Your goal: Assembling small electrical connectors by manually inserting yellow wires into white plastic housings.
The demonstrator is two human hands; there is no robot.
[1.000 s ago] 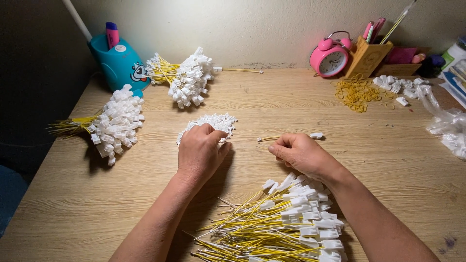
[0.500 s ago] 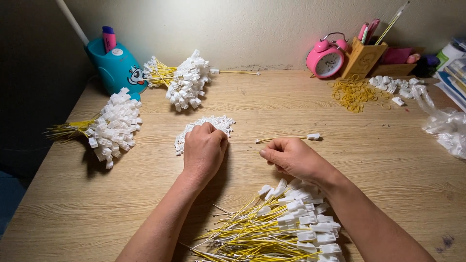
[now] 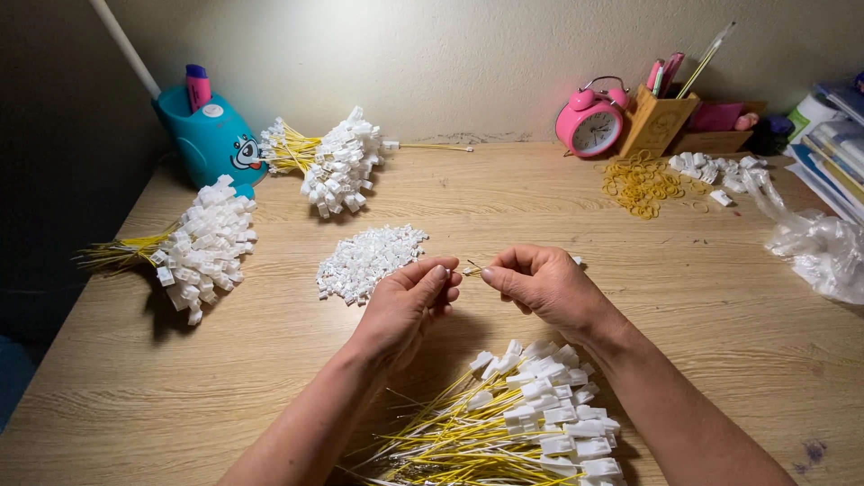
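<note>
My left hand (image 3: pixel 409 301) and my right hand (image 3: pixel 540 283) meet above the middle of the wooden desk (image 3: pixel 486 202), fingertips almost touching. My right hand pinches a thin yellow wire (image 3: pixel 471 268) whose bare end points at my left fingertips; its white plug end (image 3: pixel 576 261) peeks out behind the hand. My left fingers are closed as if pinching something small, too small to make out. A heap of loose white plastic connectors (image 3: pixel 369 261) lies just left of my left hand. A pile of yellow wires with white plugs (image 3: pixel 513 423) lies below both hands.
Two bundles of wires with white plugs lie at the left (image 3: pixel 202 247) and back left (image 3: pixel 333 162). A teal pen holder (image 3: pixel 211 135), pink alarm clock (image 3: pixel 589 121), wooden pen box (image 3: pixel 657 121), yellow rubber bands (image 3: pixel 643 180) and a plastic bag (image 3: pixel 814 243) stand around.
My left hand lifted off the heap of white connectors and moved right toward my right hand. My right hand raised the wire from the desk and turned its end toward my left fingers.
</note>
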